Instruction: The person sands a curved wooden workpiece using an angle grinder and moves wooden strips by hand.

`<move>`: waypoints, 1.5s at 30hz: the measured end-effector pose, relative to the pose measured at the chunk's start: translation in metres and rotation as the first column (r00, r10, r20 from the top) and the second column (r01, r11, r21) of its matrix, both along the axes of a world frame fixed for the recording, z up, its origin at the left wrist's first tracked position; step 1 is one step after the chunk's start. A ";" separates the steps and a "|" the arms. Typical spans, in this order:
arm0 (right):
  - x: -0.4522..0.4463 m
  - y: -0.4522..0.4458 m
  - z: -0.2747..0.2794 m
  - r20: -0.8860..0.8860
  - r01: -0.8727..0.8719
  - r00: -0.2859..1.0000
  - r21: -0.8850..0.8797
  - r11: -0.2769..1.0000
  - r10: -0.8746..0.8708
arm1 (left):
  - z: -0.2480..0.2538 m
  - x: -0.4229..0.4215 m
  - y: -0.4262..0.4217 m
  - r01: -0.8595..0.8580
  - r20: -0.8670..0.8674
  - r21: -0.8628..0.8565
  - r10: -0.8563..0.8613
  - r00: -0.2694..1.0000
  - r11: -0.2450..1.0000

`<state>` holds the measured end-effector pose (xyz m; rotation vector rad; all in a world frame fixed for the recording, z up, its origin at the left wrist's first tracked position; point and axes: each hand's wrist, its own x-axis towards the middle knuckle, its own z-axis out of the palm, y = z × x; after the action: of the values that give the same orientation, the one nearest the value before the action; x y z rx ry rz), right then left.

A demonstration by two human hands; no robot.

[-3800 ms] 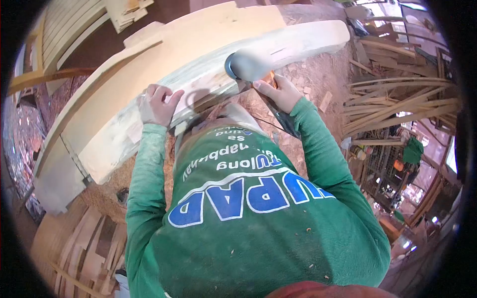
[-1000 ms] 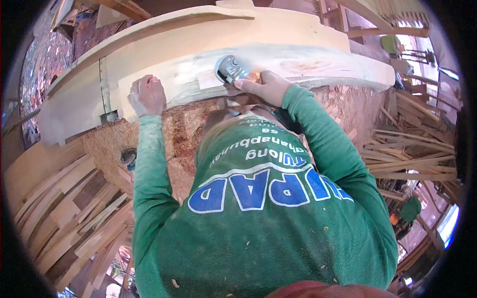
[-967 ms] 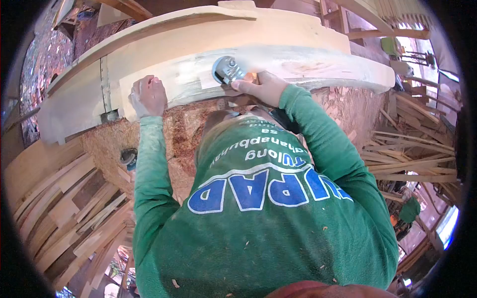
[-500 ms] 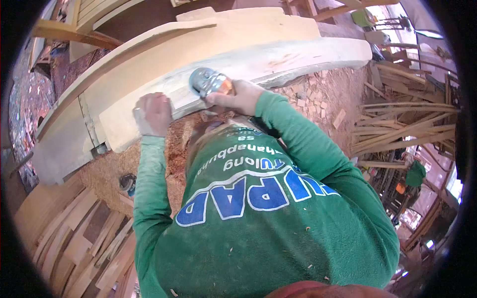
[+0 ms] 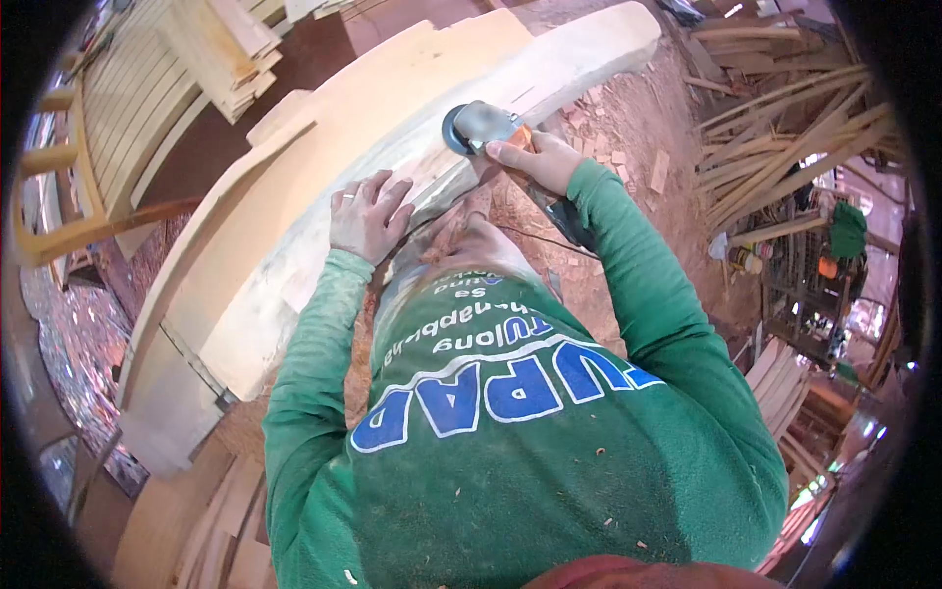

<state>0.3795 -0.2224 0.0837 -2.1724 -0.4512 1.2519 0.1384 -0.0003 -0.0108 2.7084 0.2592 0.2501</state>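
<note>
My right hand grips an angle grinder by its orange-and-black body. Its round disc is at the pale, dusty edge of a long curved wooden piece; whether the two touch I cannot tell. To the left, my left hand lies on the same wood with its fingers spread, a ring on one of them. Below the grinder, a dark cord runs off near my legs.
Wood offcuts and dust cover the ground beyond the piece. Stacked slats stand at upper left, and long curved strips are piled at right. More boards lie at lower left.
My view has turned, so the wood appears more tilted. The grinder has moved to the right along the piece. My left hand has also shifted right, its fingers now spread.
</note>
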 end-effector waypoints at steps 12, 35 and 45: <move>0.124 -0.068 -0.024 0.155 0.182 0.971 0.016 0.983 -0.182 | -0.005 0.065 -0.021 0.076 0.038 0.050 -0.078 0.996 0.996; 0.114 -0.070 -0.024 0.217 0.218 0.949 0.066 0.974 -0.227 | -0.005 0.069 -0.027 0.028 0.009 0.020 -0.028 1.000 0.999; 0.105 -0.071 -0.005 0.047 0.088 0.995 -0.013 0.996 -0.088 | -0.001 0.068 -0.024 0.007 0.128 -0.003 -0.007 0.992 1.000</move>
<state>0.4847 -0.2931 0.0784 -2.2134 -0.3617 1.1629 0.2067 -0.0247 -0.0115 2.6763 0.2123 0.4189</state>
